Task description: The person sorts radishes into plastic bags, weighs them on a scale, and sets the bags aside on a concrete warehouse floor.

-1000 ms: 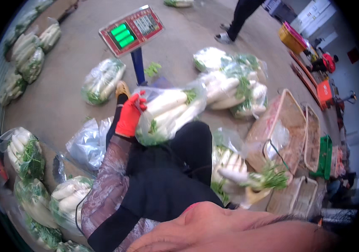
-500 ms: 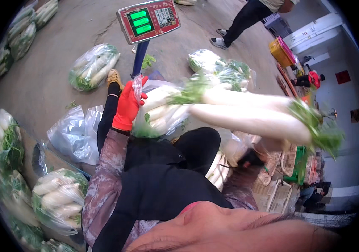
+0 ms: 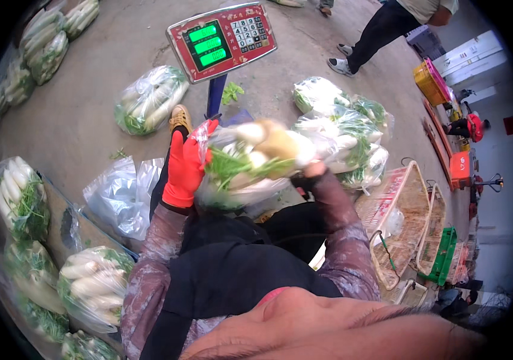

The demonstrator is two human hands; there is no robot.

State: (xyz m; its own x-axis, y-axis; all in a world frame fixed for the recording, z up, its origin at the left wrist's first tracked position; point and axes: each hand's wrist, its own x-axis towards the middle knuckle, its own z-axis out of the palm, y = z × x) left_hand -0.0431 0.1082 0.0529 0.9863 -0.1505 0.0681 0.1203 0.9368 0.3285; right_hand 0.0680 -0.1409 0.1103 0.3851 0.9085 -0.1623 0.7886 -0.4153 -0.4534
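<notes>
My left hand [image 3: 185, 162], in a red-orange glove, is closed on the gathered edge of a clear plastic bag [image 3: 208, 195]. White radishes [image 3: 256, 159] with green leaves lie at the bag's mouth, in front of my lap. My right hand [image 3: 313, 170], dark at the wrist, is against the right ends of the radishes and appears to grip them; motion blurs its fingers. A blurred tan shape [image 3: 277, 142] lies among them. Just beyond the bag stands a scale whose red display head [image 3: 223, 41] has lit green screens.
Filled radish bags lie beyond my left hand [image 3: 151, 101], right of the scale [image 3: 343, 141], and at left [image 3: 91, 285]. Spare clear bags [image 3: 121, 195] sit near my leg. Crates [image 3: 397, 222] stand at right. A person in dark trousers [image 3: 382, 33] stands farther off.
The radishes have swung from the right, in the air, to the bag's mouth, and my right hand has come up beside them. My left hand still grips the bag. The view has shifted.
</notes>
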